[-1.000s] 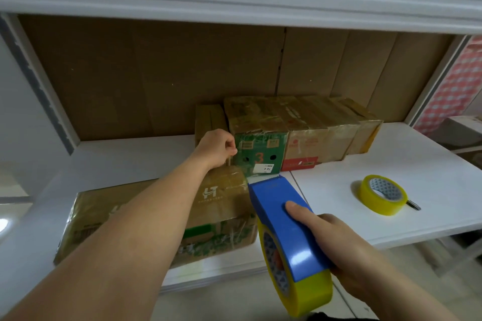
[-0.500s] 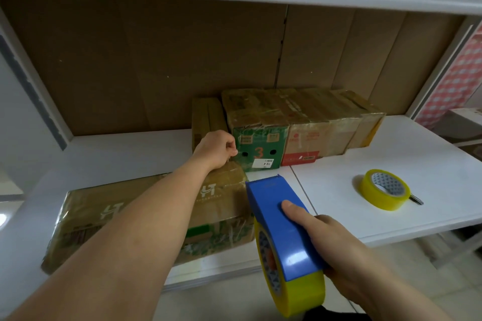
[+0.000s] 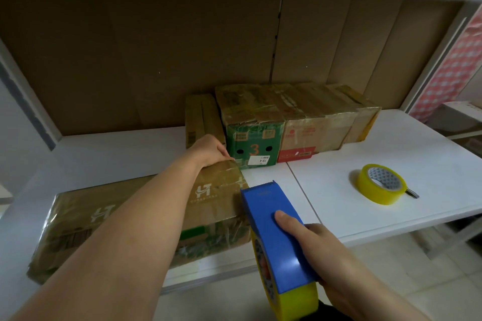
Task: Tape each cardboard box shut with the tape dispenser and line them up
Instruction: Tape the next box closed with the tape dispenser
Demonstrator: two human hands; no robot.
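Currently: left hand (image 3: pixel 208 150) is gripping the far corner of a flat brown tape-wrapped cardboard box (image 3: pixel 125 219) lying beneath its forearm. Right hand (image 3: pixel 328 266) is clasping a blue tape dispenser (image 3: pixel 276 240) loaded with yellow tape, just right of that box. Four taped cartons (image 3: pixel 281 125) are sitting beyond both hands.

A white shelf (image 3: pixel 339 185) is carrying everything. A long flat cardboard box (image 3: pixel 146 216) is lying at its front left. A row of taped boxes (image 3: pixel 287 128) is standing side by side at the back. A yellow tape roll (image 3: pixel 381 184) is lying flat at the right.
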